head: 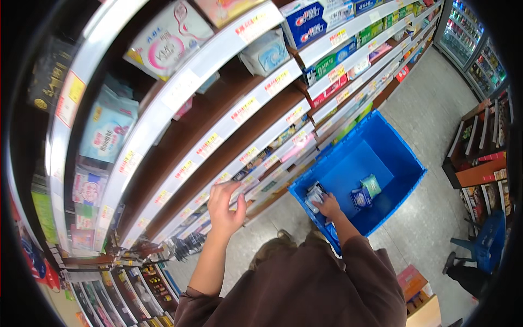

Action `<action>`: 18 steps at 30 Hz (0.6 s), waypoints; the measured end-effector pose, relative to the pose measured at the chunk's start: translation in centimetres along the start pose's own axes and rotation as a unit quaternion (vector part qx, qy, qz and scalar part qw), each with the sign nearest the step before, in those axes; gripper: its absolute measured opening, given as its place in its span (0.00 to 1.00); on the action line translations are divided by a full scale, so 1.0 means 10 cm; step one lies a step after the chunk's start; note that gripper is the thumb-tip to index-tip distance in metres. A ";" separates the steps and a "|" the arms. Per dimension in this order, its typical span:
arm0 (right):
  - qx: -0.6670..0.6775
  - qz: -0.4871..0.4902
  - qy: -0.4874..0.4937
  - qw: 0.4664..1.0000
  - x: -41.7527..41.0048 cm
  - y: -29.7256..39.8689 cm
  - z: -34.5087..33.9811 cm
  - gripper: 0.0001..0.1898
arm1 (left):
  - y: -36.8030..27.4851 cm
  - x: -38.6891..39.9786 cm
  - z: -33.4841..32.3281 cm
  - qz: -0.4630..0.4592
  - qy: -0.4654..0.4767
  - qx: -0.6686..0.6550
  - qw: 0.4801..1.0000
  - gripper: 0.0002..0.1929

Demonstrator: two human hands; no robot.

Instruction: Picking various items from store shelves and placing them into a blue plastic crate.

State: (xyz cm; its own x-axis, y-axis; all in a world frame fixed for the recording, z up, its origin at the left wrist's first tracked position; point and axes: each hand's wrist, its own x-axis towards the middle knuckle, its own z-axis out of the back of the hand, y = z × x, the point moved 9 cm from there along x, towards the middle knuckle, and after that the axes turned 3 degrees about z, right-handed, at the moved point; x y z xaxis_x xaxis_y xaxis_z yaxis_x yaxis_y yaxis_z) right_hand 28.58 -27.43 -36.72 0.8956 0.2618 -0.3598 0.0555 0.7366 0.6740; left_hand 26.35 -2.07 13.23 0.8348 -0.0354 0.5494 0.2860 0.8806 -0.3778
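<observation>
My left hand (226,209) is raised in front of the lower shelves, fingers curved and apart, holding nothing. Below and to the right, my right hand (328,205) reaches into a blue plastic crate (347,161) on the floor. Its fingers are closed over silvery-white packs (314,197) against the crate's near left side; the fingers partly hide them. Beside that hand, a dark blue soft pack (361,199) and a pale green soft pack (371,186) lie touching on the crate's bottom.
Store shelving (245,108) with price tags rises along the left, holding sanitary pad packs (169,45) and toothpaste boxes (306,22). Glass-door coolers (463,34) stand at the far right. A blue plastic stool (484,245), a person's dark-clothed leg (470,278) and a cardboard box (412,284) are at lower right.
</observation>
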 end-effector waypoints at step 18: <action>0.172 0.050 -0.216 0.960 -1.11 0.46 1.08 0.23 | 0.39 2.67 -0.83 0.211 0.082 -0.268 0.936 0.44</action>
State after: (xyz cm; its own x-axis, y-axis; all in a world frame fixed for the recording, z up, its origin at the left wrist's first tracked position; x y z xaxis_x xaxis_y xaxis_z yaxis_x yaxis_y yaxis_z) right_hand 23.69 -33.65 -22.69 0.9994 -0.0161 -0.0313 0.0352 0.4523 0.8912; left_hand 53.63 -3.49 20.25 0.9753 0.1516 0.1609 0.0719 0.4709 -0.8793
